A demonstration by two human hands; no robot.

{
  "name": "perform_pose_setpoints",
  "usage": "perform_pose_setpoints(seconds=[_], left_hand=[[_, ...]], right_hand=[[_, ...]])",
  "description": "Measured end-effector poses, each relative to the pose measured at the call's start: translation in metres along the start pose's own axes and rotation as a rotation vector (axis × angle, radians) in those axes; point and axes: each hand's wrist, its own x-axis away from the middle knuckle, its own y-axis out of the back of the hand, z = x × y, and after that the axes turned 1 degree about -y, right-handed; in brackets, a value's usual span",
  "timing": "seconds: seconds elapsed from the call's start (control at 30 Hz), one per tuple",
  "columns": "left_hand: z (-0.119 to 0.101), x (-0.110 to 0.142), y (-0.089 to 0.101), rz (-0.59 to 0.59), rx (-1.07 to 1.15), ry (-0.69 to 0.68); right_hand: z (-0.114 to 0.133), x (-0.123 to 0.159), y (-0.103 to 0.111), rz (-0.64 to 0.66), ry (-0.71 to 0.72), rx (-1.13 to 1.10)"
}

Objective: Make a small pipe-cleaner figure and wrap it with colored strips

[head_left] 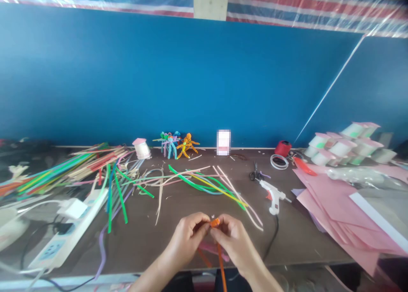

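Between my two hands is an orange pipe cleaner [215, 222], coiled into a short thick bundle at its top, with a long tail hanging down past the table edge. My left hand [191, 233] pinches the left side of the coil with thumb and forefinger. On the other side, my right hand [230, 236] grips the coil, its fingers curled. Another orange strip and something pink lie partly hidden beneath the hands. Beyond them, loose green, yellow and pale pipe cleaners [219, 188] are strewn over the dark table [191, 207].
Left are a pile of coloured pipe cleaners [63, 168] and a power strip [68, 232]. Small pipe-cleaner figures [170, 145] stand at the back. A white glue gun [272, 196], scissors [255, 173], pink sheets [331, 215] and stacked paper cups [342, 149] are on the right.
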Motion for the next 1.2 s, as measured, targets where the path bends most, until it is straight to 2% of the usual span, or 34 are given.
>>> perform_pose_setpoints(seconds=[0.13, 0.23, 0.43, 0.7, 0.83, 0.93, 1.1, 1.2], left_hand=[[-0.003, -0.001, 0.005, 0.104, 0.192, 0.156], [-0.003, -0.001, 0.008, 0.157, 0.195, 0.21], [-0.003, 0.002, 0.008, 0.051, -0.223, -0.024], [-0.003, 0.002, 0.008, 0.051, -0.247, -0.036], [0.002, 0.004, 0.007, -0.016, -0.506, -0.217], [0.004, 0.006, 0.005, -0.049, -0.681, -0.358], [0.004, 0.005, 0.004, -0.138, -0.733, -0.529], [0.006, 0.004, 0.004, -0.14, -0.785, -0.597]], right_hand=[[0.006, 0.004, 0.003, 0.094, -0.058, -0.055], [0.009, 0.006, 0.001, 0.15, -0.108, -0.096], [0.013, 0.006, -0.001, 0.122, -0.119, -0.057], [0.018, 0.011, 0.005, 0.136, -0.09, -0.105], [0.02, 0.017, 0.0, 0.194, -0.047, -0.144], [0.019, 0.021, -0.005, 0.186, -0.033, -0.191], [0.005, 0.018, -0.007, 0.186, -0.131, -0.342], [-0.003, 0.015, -0.008, 0.15, -0.069, -0.249]])
